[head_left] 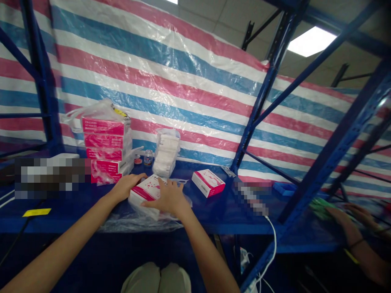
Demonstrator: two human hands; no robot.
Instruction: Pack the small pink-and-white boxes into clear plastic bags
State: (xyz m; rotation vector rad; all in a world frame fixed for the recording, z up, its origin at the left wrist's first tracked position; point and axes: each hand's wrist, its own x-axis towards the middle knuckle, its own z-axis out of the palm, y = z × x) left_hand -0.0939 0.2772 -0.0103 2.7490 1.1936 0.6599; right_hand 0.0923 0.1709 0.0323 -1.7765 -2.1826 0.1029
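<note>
A pink-and-white carton (146, 189) lies on the blue shelf in front of me, with a clear plastic bag (137, 221) around and under it. My left hand (128, 186) grips the carton's left side, its fingertips partly hidden at the far edge. Across the right part of the carton is my right hand (170, 197), thumb at the near side and fingers over the top, closed on it. A second pink-and-white carton (209, 182) sits apart to the right. Behind my left hand rises a bagged stack of similar boxes (105, 142).
Near the striped sheet stand a small jar (148, 158) and a wrapped white pack (166, 152). A blue metal upright (259, 97) rises at the right, with a white cable (275, 240) hanging nearby. At far right, another person's hands (345, 219) handle something green.
</note>
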